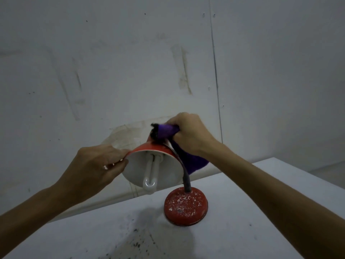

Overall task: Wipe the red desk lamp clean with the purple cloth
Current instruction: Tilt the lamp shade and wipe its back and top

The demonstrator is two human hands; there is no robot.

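Observation:
The red desk lamp stands on a white table, its round base point(185, 205) speckled with white marks. Its shade point(149, 147) is tipped toward me, showing a white inside and a white bulb point(151, 172). A dark flexible neck point(183, 171) curves from base to shade. My left hand point(97, 165) pinches the shade's left rim. My right hand point(188, 131) is closed on the purple cloth point(166, 130), pressing it on the top of the shade. A loose end of the cloth point(195, 161) hangs behind the neck.
The white table point(242, 212) carries dark specks of dirt near its front middle point(137, 240). Its far edge runs just behind the lamp. A stained white wall point(130, 71) rises close behind, and the table's right corner lies at the right.

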